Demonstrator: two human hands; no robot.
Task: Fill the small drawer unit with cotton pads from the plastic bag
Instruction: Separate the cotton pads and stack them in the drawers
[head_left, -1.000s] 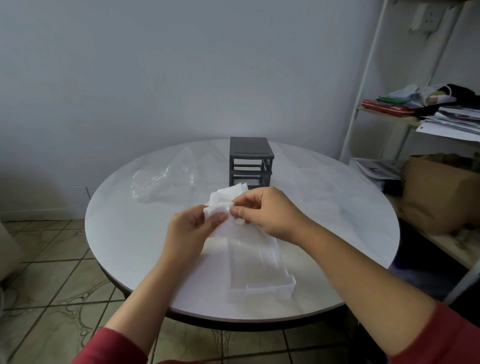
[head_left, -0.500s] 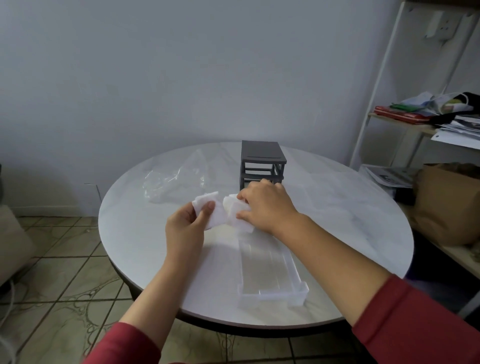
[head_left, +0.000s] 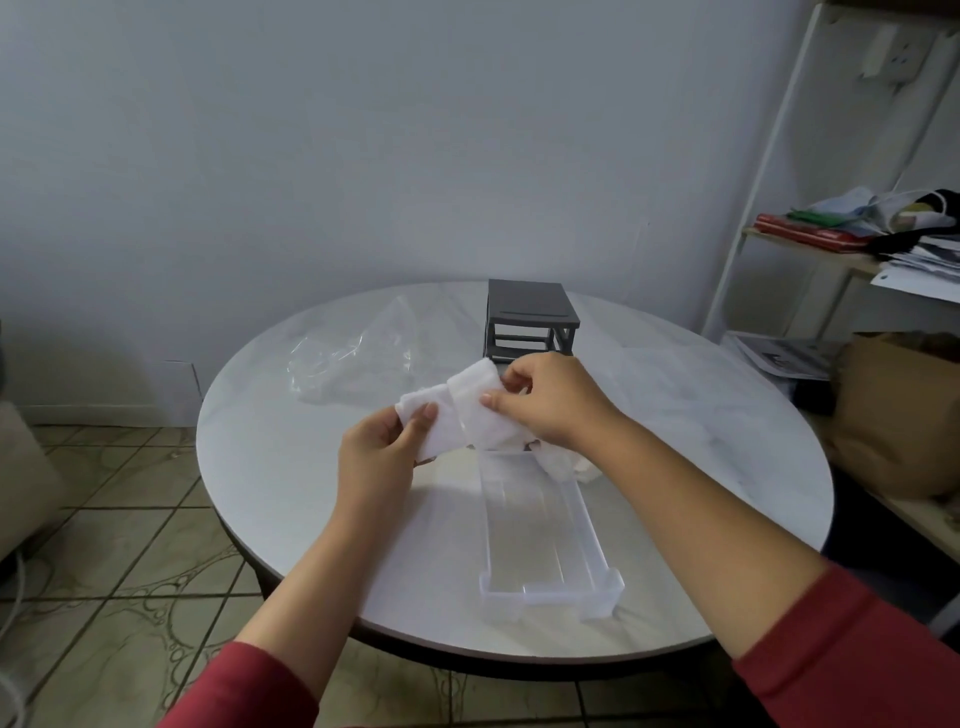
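Splitting a bundle of cotton pads just above the far end of the clear drawer. Pinching one white stack in the left hand, thumb laid across its face; gripping the other stack in the right hand, fingers curled round its upper edge. Both hands closed on pads, neither spread.

Lying pulled out on the surface, lengthwise towards the body, with the grey drawer frame standing behind it and the slack plastic bag to the left of the frame. Some white material, probably more pads, at the drawer's far end under the right wrist; hard to tell for certain.

To do this well:
- Square each stack between thumb and fingers before lowering, so no edges fan out.
- Set the stacks on edge or flat in a row, starting tight against what already sits at the far end.
- Lower one stack at a time, steadying the drawer wall with the free fingers; likely light enough to skid.
- Release only once the pads touch the floor of the drawer.
- Stay below the rim, otherwise likely to jam on sliding back into the frame.
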